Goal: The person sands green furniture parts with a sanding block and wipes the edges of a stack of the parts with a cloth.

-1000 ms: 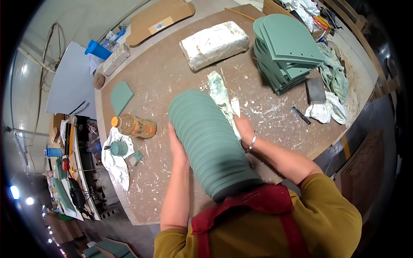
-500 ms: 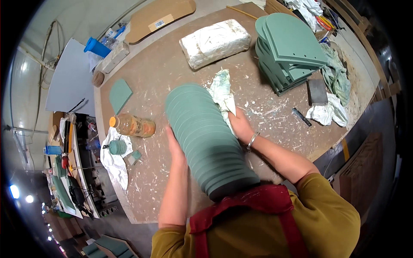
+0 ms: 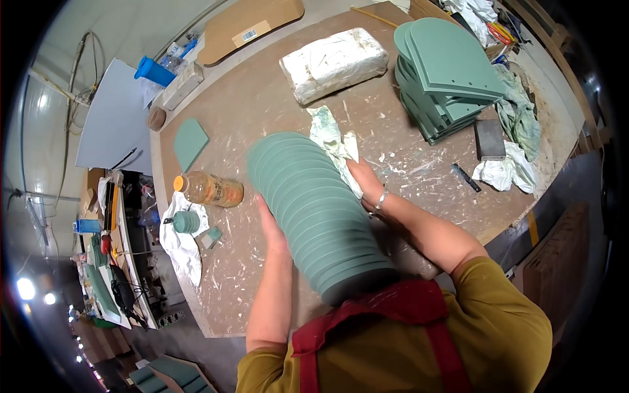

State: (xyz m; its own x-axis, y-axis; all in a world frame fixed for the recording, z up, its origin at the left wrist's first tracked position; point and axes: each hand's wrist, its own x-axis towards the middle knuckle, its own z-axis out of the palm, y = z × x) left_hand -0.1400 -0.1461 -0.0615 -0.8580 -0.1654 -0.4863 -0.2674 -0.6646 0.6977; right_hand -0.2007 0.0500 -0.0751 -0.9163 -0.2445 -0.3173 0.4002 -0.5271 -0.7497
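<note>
A long stack of green round-ended panels (image 3: 308, 203) lies tilted between my arms, its near, dark end against my red apron (image 3: 393, 301). My left hand (image 3: 271, 226) grips the stack's left side, with the fingertips partly hidden by it. On the opposite side, my right hand (image 3: 365, 183), with a metal bracelet at the wrist, is closed on a white, green-stained cloth (image 3: 333, 143). That cloth lies against the panels' right edges and sticks out past the fingers.
A second stack of green panels (image 3: 452, 62) stands at the far right, near a dark block (image 3: 489, 139) and a small black tool (image 3: 466, 177). A white wrapped block (image 3: 335, 64) sits at the back. On the left are an orange-capped jar (image 3: 211, 190) and a loose green piece (image 3: 190, 144).
The stack's far end has swung slightly left. My right hand and the cloth have shifted a little left with it, and the whole view has turned slightly.
</note>
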